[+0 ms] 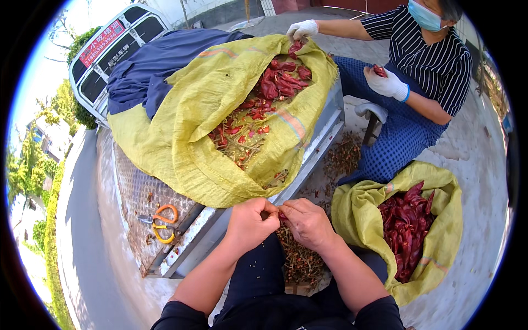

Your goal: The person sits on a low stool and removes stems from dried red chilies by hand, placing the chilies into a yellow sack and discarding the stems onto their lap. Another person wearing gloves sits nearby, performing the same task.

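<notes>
My left hand [253,222] and my right hand [309,222] meet at the front edge of the truck bed. A dried red chilli pepper [283,216] shows between them, mostly covered by my fingers. My right hand pinches it, and my left thumb and fingertips close on its near end. Just beyond my hands, an open yellow woven sack [198,140] lies on the bed, holding dried chillies [276,82], stem bits and loose seeds. To my right stands a second yellow woven sack [354,206], filled with dried red chillies [406,231].
Orange- and yellow-handled scissors [165,220] lie on the rusty metal bed [136,185]. Discarded stems [303,255] pile up between my legs. A masked person in white gloves [387,84] sits across, a chilli in each hand. Dark blue cloth [140,66] covers the bed's far part.
</notes>
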A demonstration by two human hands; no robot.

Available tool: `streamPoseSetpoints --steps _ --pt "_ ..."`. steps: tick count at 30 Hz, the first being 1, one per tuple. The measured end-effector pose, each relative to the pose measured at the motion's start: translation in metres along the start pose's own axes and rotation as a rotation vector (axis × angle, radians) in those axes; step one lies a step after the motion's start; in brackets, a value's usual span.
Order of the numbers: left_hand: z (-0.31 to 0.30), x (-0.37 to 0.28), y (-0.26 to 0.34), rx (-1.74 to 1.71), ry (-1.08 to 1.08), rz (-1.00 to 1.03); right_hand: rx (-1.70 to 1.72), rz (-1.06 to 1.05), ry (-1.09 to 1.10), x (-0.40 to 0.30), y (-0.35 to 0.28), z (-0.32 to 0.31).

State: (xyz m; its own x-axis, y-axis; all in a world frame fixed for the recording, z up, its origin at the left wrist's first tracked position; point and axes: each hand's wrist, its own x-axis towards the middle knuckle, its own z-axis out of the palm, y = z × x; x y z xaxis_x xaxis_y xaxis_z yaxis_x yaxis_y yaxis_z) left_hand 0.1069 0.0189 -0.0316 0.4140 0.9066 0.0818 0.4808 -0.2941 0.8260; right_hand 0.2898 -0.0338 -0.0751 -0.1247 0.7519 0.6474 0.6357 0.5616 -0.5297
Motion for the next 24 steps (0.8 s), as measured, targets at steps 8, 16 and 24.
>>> streamPoseSetpoints --steps 8,16,24 --pt "-0.007 0.006 -0.018 -0.388 -0.058 -0.211 0.083 -0.046 0.140 0.007 -0.002 -0.002" --pt "-0.013 -0.005 0.010 -0.223 -0.070 -0.032 -0.011 -0.051 0.120 0.004 0.001 0.001" --pt "0.001 0.002 -0.005 -0.244 -0.025 -0.057 -0.046 -0.082 0.134 0.005 0.001 0.002"
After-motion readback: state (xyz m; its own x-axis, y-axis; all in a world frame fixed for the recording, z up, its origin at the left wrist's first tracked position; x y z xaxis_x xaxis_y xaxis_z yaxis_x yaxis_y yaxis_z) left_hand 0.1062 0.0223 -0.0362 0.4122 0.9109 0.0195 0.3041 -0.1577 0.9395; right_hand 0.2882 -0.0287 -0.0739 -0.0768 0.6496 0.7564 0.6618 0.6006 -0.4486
